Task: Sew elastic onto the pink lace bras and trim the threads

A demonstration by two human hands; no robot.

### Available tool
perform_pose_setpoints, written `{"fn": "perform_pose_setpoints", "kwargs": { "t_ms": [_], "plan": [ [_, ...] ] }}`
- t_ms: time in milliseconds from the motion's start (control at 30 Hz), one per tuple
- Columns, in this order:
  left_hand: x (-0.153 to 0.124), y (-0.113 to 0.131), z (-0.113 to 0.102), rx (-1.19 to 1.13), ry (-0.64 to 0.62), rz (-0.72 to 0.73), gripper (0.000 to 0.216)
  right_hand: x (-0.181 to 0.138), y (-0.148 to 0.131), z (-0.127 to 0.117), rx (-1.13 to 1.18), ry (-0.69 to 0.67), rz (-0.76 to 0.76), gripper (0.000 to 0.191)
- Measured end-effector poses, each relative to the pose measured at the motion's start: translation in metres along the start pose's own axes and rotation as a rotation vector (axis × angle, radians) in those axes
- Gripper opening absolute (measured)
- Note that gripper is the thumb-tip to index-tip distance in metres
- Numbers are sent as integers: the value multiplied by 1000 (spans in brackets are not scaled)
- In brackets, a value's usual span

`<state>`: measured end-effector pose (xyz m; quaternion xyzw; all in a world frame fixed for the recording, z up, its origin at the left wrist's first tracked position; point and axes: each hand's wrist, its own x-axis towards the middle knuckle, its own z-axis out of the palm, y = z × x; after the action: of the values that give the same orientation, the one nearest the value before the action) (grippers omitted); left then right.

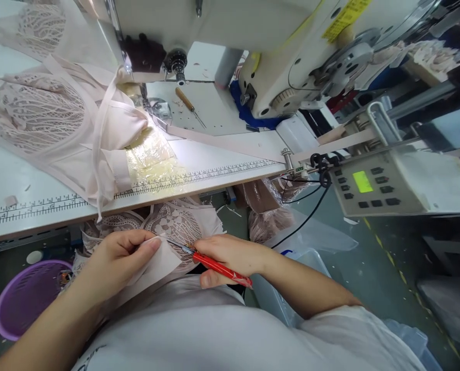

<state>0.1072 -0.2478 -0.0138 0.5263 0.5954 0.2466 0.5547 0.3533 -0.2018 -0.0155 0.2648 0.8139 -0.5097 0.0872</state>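
Observation:
Over my lap, my left hand (127, 260) pinches the edge of a pale pink lace bra (175, 221) between thumb and fingers. My right hand (225, 257) is wrapped round red-handled thread snips (218, 268). Their metal tip points left and lies at the fabric edge, close to my left fingertips; whether the blades touch the cloth I cannot tell. Part of the bra hangs below the table edge, and my hands hide some of it. On the table, another lace bra (48, 113) lies spread out, with its straps near the sewing machine's needle area.
A sewing machine (214, 20) stands over the table (214, 178), whose front edge carries a printed ruler. An awl (189, 105) lies on the machine bed. Pale elastic tape (230, 144) runs right to a control box (380, 185). A purple basket (29, 299) stands lower left.

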Motion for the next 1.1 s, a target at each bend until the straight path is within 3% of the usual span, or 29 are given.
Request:
{"fn": "perform_pose_setpoints", "kwargs": {
  "t_ms": [133,333,600,833,1000,1100],
  "plan": [
    [2,2,1,60,7,-14,37,-1,-15,-5,-153,-33,131,25],
    [1,0,1,45,12,-47,39,-2,-21,-11,-157,-66,190,21],
    [1,-2,0,3,-16,-56,41,3,-8,4,-3,49,263,41],
    [0,-4,-4,11,17,-37,38,4,-12,-3,-62,-1,228,31],
    [-1,1,-2,23,-4,-59,38,1,-6,-5,-68,-88,147,22],
    [-1,3,0,9,1,-56,38,-2,-3,-3,-13,-72,62,26]
  ]
}}
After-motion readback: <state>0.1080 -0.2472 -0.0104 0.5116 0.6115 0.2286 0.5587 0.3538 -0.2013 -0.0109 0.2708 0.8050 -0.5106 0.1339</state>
